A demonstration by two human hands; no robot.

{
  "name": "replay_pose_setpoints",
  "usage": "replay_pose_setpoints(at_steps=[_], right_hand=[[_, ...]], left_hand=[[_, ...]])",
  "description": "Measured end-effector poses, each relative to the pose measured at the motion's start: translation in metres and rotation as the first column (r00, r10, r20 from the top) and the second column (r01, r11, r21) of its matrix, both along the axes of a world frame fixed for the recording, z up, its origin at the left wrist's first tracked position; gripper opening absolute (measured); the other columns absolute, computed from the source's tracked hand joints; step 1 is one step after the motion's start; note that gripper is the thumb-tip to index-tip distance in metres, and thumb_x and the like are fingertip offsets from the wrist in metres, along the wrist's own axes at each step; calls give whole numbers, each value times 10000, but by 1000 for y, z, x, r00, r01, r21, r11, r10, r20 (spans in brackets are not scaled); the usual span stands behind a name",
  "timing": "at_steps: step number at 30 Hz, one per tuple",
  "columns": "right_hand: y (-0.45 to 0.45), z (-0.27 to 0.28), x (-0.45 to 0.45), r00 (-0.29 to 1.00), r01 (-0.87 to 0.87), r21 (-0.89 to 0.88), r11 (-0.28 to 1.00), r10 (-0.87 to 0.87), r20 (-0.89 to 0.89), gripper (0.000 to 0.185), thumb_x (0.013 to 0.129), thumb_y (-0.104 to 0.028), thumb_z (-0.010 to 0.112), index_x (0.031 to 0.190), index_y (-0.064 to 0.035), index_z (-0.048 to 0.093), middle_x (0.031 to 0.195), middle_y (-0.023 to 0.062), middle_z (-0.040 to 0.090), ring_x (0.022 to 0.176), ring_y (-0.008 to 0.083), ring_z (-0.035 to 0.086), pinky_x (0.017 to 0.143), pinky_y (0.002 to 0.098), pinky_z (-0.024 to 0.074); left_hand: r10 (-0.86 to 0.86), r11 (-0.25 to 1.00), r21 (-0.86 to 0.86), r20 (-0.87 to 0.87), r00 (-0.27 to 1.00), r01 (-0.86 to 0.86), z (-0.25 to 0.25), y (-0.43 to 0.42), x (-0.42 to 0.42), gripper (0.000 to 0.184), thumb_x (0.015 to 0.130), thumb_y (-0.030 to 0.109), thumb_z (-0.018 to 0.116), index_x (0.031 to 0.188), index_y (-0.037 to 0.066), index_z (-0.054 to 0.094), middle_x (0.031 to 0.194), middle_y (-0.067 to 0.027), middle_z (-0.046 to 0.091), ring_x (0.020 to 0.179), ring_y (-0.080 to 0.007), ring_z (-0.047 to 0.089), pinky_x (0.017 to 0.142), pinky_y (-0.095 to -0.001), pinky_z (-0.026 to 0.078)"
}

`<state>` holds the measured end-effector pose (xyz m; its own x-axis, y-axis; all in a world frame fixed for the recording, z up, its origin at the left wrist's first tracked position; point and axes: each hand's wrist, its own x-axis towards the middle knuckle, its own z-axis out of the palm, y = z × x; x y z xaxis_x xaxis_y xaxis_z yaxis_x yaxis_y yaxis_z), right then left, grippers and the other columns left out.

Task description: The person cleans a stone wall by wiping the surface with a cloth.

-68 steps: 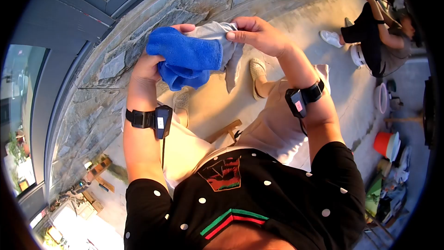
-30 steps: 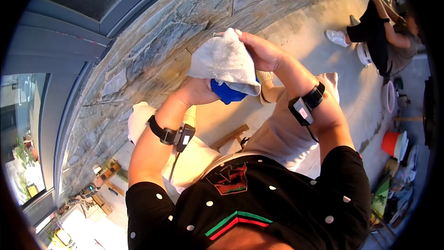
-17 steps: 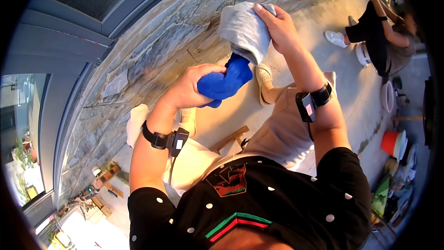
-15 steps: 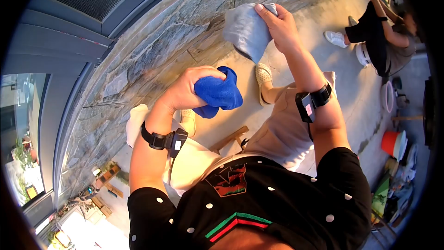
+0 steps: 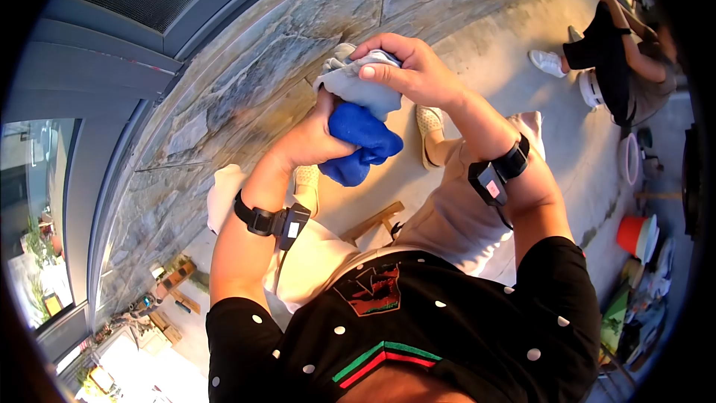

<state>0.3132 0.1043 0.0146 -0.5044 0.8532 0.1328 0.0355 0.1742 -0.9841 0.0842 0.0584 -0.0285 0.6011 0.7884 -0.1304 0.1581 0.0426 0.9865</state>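
A bunched blue cloth [image 5: 362, 142] is gripped in my left hand [image 5: 307, 136], its folds hanging out to the right. Just above it, my right hand [image 5: 418, 73] pinches a crumpled grey cloth [image 5: 358, 83] between thumb and fingers. The grey cloth touches the top of the blue one and the upper fingers of my left hand. Part of those left fingers is hidden behind the two cloths, so I cannot tell whether they also grip the grey cloth.
A stone-clad wall [image 5: 276, 60] runs along the left. Below my hands is a wooden stool [image 5: 377, 222]. At the upper right another person [image 5: 623, 60] sits on a white bucket [image 5: 591, 89]. A red-orange tub [image 5: 632, 233] stands at the right.
My right hand has come down and left, bringing the grey cloth, formerly spread out and apart, crumpled against the blue cloth. My left hand has shifted slightly right.
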Motion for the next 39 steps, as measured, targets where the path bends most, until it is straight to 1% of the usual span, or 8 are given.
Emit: replay_pose_setpoints(at_steps=[11,13,17,22,26,30,33,39], right_hand=[[-9,-9,-5,858,-478,-682,554,127,-498,649,1009,-508,553,1431,-18,497,1318,155,623,1197,255,619,1027,390,513],[-5,1,-4,853,-471,-629,619,137,-504,576,1003,-472,590,1338,-3,571,1216,136,674,1108,224,664,971,353,541],[24,14,17,870,287,-336,897,-390,-300,454,946,-345,732,1194,21,627,1025,88,715,854,151,691,776,277,557],[76,20,49,455,888,151,435,-782,-426,454,935,-309,745,1217,7,583,1041,54,686,901,119,644,797,260,529],[82,6,14,376,824,489,287,-922,-93,614,851,-233,754,1355,-2,490,1233,197,563,1149,296,540,988,412,444],[41,-10,-46,677,531,780,331,-720,-155,826,779,-60,720,1477,51,291,1329,299,423,1220,452,419,1059,479,392],[12,-10,-78,861,318,836,447,-506,-57,780,678,6,722,1415,-14,468,1270,223,500,1111,408,536,954,452,498],[7,-10,-102,946,35,950,310,-316,68,641,691,-20,700,1319,-70,584,1176,156,598,1004,316,619,824,394,562]], left_hand=[[-184,979,-27,284,941,200,6,0,-8,1131,747,157,878,1616,131,155,1533,-77,411,1379,-213,430,1143,-369,362],[-137,982,-80,315,939,170,10,3,-9,1086,763,140,856,1610,118,177,1459,-78,503,1330,-198,490,1118,-363,392],[-136,954,-199,383,914,225,23,4,-15,1010,763,123,844,1589,106,263,1326,-58,615,1229,-164,575,1076,-346,433],[-110,988,-106,64,992,116,20,-4,-10,552,771,126,837,1280,76,631,1124,-14,683,1021,-111,637,954,-300,500],[-120,985,-132,-37,992,114,5,-2,-12,456,758,141,850,1154,71,635,1053,2,690,989,-111,641,916,-313,525],[-134,970,166,-259,956,181,4,-8,-8,463,755,219,861,1123,54,634,967,-32,712,925,-135,673,853,-311,543],[-348,937,-205,-458,818,284,40,-8,3,435,771,314,839,1046,37,648,879,-65,723,804,-163,693,742,-318,562],[-414,910,-220,-511,753,351,33,-5,3,247,705,243,789,833,57,687,782,-82,725,678,-201,694,600,-355,541]])
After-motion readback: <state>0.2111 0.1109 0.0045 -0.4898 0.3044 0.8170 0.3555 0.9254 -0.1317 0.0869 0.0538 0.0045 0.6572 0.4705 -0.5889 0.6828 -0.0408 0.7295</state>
